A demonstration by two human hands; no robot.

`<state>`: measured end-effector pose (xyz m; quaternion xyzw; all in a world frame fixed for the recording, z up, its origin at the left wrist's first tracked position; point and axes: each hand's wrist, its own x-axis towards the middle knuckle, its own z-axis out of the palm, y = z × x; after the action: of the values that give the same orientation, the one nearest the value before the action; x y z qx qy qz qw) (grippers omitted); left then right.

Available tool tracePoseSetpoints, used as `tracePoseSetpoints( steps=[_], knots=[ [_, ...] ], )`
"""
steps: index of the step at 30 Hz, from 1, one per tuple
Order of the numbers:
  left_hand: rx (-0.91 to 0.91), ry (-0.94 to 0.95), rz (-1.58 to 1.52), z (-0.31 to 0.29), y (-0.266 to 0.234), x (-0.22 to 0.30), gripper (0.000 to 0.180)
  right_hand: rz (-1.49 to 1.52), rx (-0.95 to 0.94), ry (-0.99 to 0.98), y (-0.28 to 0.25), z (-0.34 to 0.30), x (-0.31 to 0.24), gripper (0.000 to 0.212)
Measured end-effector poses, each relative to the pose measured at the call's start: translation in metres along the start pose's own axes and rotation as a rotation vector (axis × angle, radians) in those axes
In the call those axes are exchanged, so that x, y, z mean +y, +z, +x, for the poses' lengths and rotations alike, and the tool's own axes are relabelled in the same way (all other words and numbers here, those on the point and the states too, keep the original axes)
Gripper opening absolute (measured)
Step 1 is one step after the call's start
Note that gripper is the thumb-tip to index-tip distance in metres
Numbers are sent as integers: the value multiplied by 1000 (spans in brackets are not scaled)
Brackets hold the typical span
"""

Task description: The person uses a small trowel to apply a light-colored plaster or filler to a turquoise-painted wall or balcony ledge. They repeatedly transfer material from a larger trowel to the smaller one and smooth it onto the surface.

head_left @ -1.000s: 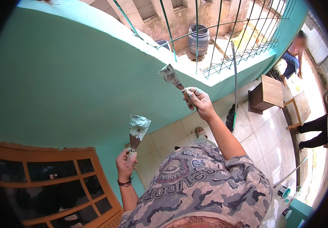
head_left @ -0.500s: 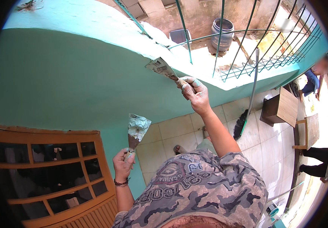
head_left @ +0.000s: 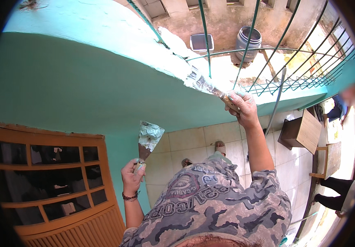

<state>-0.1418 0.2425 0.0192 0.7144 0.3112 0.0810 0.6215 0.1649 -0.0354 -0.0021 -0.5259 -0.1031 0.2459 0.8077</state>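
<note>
My left hand (head_left: pixel 133 175) is closed round the short handle of a putty knife (head_left: pixel 144 152), its blade pointing up and loaded with pale blue-white filler (head_left: pixel 151 136). In my right hand (head_left: pixel 244 108), smeared with filler, is a second putty knife (head_left: pixel 210 87). That blade is held at the edge of the turquoise wall (head_left: pixel 82 82), where the face meets the bright ledge (head_left: pixel 115 29); whether it touches cannot be made out. White smears show on the blade.
Green metal bars (head_left: pixel 210 41) rise from the ledge, with a blue-grey barrel (head_left: pixel 248 43) and a tub (head_left: pixel 201 42) beyond. A brown-framed window (head_left: pixel 54 164) is at lower left. A broom handle (head_left: pixel 279 94), a wooden box (head_left: pixel 303 131) and a stool (head_left: pixel 329 160) stand right, near other people.
My right hand has moved right along the wall's top edge with its putty knife. The left hand stays nearly where it was, still holding the loaded knife. The view has shifted slightly.
</note>
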Motion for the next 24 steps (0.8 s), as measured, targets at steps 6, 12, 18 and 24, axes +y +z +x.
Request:
tracePoseSetpoints(
  steps=[6,12,18,24],
  knots=[
    [9,-43,-25,-4,2,8,23,-63,-103,166,-2,21,-6,23],
    [18,-86,-25,-12,2,21,23,-68,-156,202,14,37,-6,23],
    [37,-112,9,-16,-2,27,23,-60,-150,229,46,46,-18,25],
    [22,-109,52,-14,-6,34,24,111,-222,196,80,42,-28,24]
  ],
)
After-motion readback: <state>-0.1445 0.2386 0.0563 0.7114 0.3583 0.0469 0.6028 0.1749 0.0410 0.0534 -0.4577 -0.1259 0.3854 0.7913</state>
